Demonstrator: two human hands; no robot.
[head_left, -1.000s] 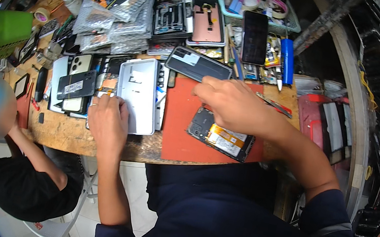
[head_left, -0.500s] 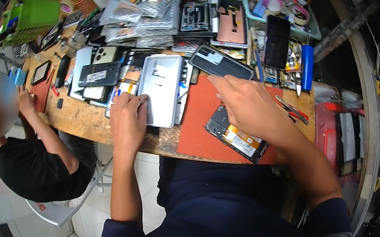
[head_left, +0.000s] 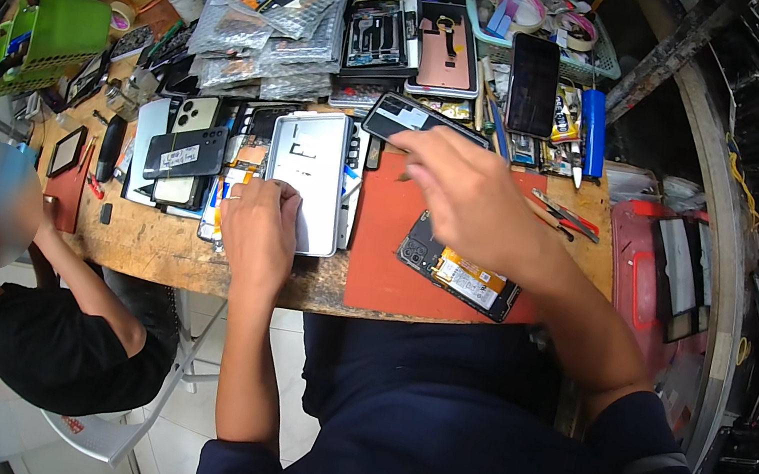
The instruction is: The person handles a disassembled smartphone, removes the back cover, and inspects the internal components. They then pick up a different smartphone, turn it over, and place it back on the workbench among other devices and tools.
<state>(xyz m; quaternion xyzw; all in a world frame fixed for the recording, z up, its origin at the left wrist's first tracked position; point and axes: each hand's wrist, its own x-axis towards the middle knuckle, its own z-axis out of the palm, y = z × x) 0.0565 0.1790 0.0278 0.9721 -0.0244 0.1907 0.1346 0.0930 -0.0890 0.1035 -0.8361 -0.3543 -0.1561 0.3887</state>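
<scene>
My left hand [head_left: 261, 224] lies at the lower left edge of a shallow white tray [head_left: 309, 164], its fingers bent and thumb drawn in. Several small dark pieces sit in the tray. Over a red-orange mat [head_left: 376, 267] hovers my right hand [head_left: 459, 190] with the fingers closed; a small dark tip shows beneath them, too little to name. Below that hand, an opened phone [head_left: 462, 270] with a battery and an orange flex cable rests tilted on the mat. Behind the fingers lies a dark phone back cover [head_left: 390, 118] with a white label, partly hidden.
Phones and covers [head_left: 186, 152] are stacked left of the tray. Farther back stand bubble-wrapped packets [head_left: 272, 40], a teal basket [head_left: 588, 61], a dark phone [head_left: 532, 86] and a blue tube [head_left: 593, 133]. Pliers [head_left: 560, 218] lie at right. A co-worker [head_left: 68, 334] sits at left.
The whole view has shifted slightly. My right hand has moved a little left and away, and the small tip now shows under its fingers. My left fingers reach slightly farther over the tray.
</scene>
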